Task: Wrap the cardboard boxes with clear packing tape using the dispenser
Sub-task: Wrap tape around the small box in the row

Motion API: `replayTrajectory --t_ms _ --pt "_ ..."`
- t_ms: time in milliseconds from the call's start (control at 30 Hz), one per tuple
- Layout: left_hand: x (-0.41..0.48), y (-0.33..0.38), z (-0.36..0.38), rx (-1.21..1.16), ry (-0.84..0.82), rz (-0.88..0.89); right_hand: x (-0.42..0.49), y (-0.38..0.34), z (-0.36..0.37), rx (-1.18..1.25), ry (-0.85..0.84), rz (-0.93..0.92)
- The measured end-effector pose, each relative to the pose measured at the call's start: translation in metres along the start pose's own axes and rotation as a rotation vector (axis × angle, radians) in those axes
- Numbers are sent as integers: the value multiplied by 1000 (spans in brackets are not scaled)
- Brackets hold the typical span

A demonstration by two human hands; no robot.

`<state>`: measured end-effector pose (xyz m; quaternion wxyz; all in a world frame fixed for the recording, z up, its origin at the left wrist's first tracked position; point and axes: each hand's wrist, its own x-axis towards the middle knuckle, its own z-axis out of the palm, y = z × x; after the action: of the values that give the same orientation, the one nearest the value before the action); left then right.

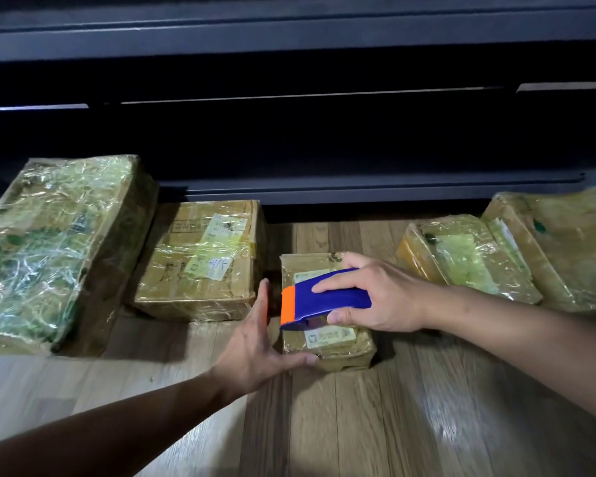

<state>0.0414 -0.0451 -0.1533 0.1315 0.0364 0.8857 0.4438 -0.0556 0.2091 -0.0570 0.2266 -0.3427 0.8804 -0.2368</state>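
1. Five taped boxes sit on the floor (358, 425): big box (49, 249) at left, mid box (200, 263), small box (327, 342) at centre, yellow box (461, 256) and end box (565, 249) at right.
2. Dark shelf (289, 46) walls off the upper frame behind them.
3. Floor lies open across the lower frame; narrow gaps flank the small box.
4. Left hand (255, 342), fingers straight and thumb spread, presses the small box's left side.
5. Right hand (375, 297) grips the dispenser (324, 299) over its top.

Blue-orange dispenser (324, 299) sits atop small tape-wrapped box (344, 352).
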Motion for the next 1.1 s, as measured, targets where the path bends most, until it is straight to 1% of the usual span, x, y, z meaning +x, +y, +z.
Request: replayTrajectory --t_ms 67,133,167,233,300,333,400,500,600,733,867,967,1033,1100 --pt "4 3 -6 55 -29 44 -3 1 1 -5 -13 2" --pt "15 14 -15 181 -63 154 -2 -2 0 -16 -20 -5" --pt "24 22 -20 238 -93 205 -1 -4 -2 -24 -25 -13" --pt "44 39 -26 341 -187 240 2 -6 -5 -44 -45 -37" --pt "57 51 -28 410 -284 207 3 -7 -9 -65 -61 -47" --pt "59 54 -28 416 -301 183 3 -7 -10 -69 -68 -48" --pt "58 56 -29 414 -301 146 4 -7 -11 -82 -84 -63" --pt "56 56 -32 464 -324 136 6 -8 -16 -112 -113 -74" --pt "60 50 -34 606 -359 145 3 -2 -23 -129 -141 -66" --pt "62 48 -36 787 -398 109 -18 16 -36 -99 -204 -18" --pt "61 41 -38 858 -415 110 -57 56 -56 91 -175 107" --pt "61 47 -40 876 -457 96 -68 63 -49 211 -193 131" --pt "59 59 -37 904 -483 59 -63 63 -51 155 -175 120" --pt "54 69 -18 967 -455 -1 -55 60 -58 -23 -208 115"
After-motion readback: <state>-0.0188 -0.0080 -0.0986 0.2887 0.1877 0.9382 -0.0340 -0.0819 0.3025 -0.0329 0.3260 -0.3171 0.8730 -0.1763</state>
